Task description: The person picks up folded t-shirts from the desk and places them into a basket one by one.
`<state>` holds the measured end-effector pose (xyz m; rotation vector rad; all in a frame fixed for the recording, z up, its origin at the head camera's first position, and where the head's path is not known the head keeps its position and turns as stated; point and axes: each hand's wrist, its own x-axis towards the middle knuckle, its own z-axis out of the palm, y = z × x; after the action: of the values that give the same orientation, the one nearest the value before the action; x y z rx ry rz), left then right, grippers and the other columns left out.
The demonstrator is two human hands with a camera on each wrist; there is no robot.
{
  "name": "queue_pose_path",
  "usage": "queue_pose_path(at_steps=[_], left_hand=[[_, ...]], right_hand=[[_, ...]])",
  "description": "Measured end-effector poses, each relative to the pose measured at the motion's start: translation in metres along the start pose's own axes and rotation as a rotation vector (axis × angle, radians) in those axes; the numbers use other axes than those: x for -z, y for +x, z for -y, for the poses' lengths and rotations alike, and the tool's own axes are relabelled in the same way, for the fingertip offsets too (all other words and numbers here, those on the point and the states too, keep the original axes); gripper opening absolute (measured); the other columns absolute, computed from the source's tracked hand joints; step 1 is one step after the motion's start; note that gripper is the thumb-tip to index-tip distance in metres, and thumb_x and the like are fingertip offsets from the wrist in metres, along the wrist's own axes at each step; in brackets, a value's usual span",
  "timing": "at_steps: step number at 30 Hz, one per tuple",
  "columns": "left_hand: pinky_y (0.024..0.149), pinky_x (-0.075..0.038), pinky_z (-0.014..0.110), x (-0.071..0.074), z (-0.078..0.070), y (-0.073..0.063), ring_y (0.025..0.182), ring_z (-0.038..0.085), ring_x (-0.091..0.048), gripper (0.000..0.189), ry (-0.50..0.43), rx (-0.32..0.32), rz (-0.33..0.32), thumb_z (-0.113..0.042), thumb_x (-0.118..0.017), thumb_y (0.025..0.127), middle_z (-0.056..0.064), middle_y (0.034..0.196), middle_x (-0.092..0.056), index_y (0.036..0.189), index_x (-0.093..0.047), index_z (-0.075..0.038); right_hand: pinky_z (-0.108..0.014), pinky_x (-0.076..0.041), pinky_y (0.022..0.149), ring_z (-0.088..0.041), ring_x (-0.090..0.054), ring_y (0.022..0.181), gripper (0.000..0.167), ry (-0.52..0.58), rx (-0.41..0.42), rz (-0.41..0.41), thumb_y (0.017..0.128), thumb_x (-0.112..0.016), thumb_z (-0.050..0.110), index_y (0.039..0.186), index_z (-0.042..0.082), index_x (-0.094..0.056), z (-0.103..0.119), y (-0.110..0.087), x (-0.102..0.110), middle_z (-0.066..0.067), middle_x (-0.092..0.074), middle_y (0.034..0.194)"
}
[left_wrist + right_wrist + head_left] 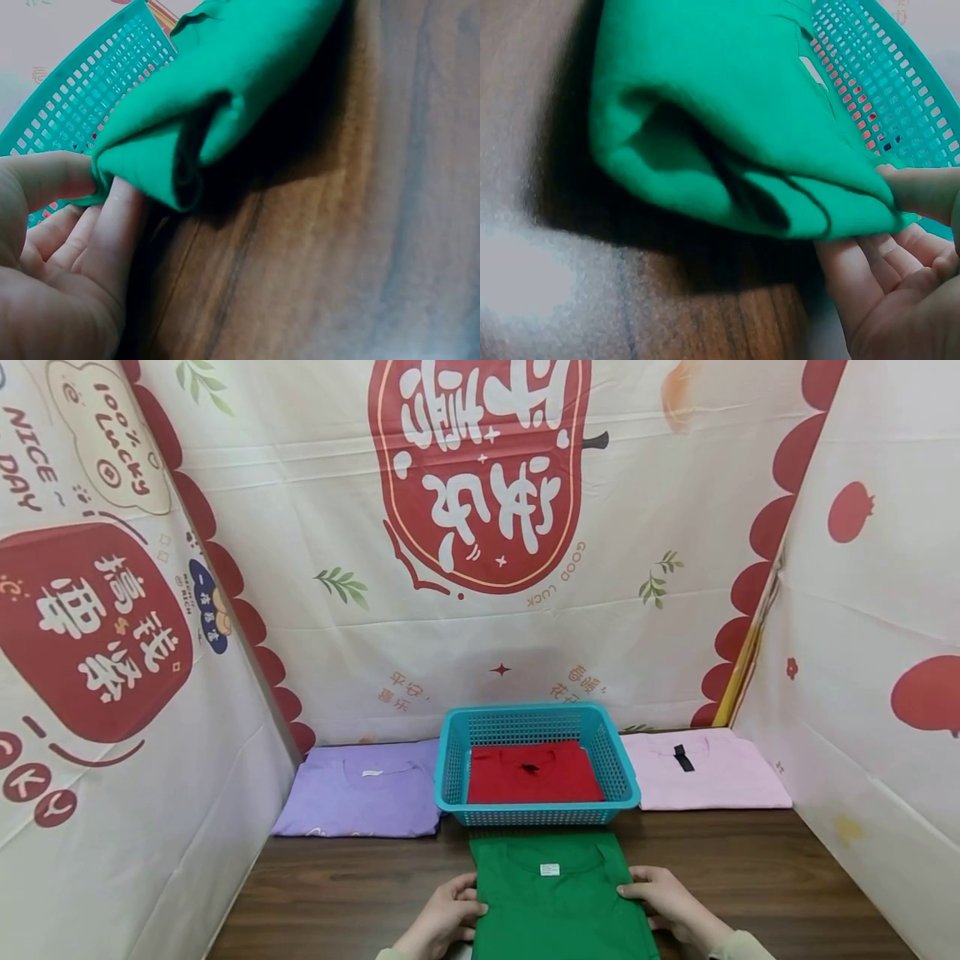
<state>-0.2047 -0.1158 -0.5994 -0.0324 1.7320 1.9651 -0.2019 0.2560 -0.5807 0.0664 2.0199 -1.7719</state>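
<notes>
A folded green T-shirt [558, 906] with a white neck label is held between both hands, just in front of the basket in the head view. My left hand [447, 912] pinches its left edge, thumb on top and fingers beneath. On the opposite edge my right hand [670, 902] pinches the cloth the same way. Both wrist views show the folded layers of the green T-shirt [217, 97] sagging over the wooden table, with a dark shadow below. A turquoise basket [536, 817] stands behind it, and a folded red T-shirt [536, 777] lies inside.
A folded purple T-shirt [360, 793] lies left of the basket and a folded pink T-shirt [705, 772] lies right of it. Printed cloth walls [300, 527] enclose the brown wooden table [337, 877] at the back and both sides.
</notes>
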Motion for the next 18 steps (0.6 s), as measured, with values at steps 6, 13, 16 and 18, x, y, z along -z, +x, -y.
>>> queue_pose_path(at_steps=[6,13,16,18], left_hand=[[0.065,-0.057,0.034,0.0,-0.001,-0.004,0.078,0.019,-0.069,0.056,-0.017,-0.002,0.025,0.003,-0.062,0.086,0.008,0.1,-0.069,0.139,-0.045,0.005],[0.062,-0.056,0.031,-0.001,-0.008,-0.009,0.076,0.017,-0.068,0.058,-0.015,-0.009,0.025,0.002,-0.063,0.086,0.007,0.1,-0.069,0.14,-0.044,0.005],[0.063,-0.056,0.033,-0.001,-0.014,-0.013,0.077,0.018,-0.068,0.057,-0.009,-0.001,0.025,0.002,-0.063,0.085,0.008,0.098,-0.068,0.139,-0.045,0.004],[0.065,-0.056,0.034,0.0,-0.018,-0.016,0.078,0.019,-0.069,0.057,-0.007,0.002,0.029,0.002,-0.063,0.085,0.008,0.098,-0.068,0.139,-0.045,0.004]], right_hand=[[-0.043,-0.057,0.073,-0.024,-0.067,0.088,0.049,-0.004,0.011,0.019,0.093,-0.063,0.016,0.13,-0.013,-0.051,0.004,-0.003,0.002,-0.009,-0.067,0.105],[-0.043,-0.057,0.073,-0.024,-0.067,0.088,0.05,-0.018,0.028,0.037,0.094,-0.062,0.016,0.13,-0.015,-0.049,0.013,-0.008,0.001,-0.009,-0.068,0.103],[-0.043,-0.057,0.072,-0.023,-0.067,0.088,0.049,-0.016,0.043,0.041,0.093,-0.061,0.016,0.13,-0.015,-0.049,0.016,-0.012,-0.001,-0.01,-0.068,0.103],[-0.042,-0.057,0.072,-0.022,-0.067,0.087,0.049,-0.004,0.056,0.05,0.093,-0.061,0.015,0.13,-0.016,-0.049,0.019,-0.014,-0.002,-0.01,-0.068,0.103]])
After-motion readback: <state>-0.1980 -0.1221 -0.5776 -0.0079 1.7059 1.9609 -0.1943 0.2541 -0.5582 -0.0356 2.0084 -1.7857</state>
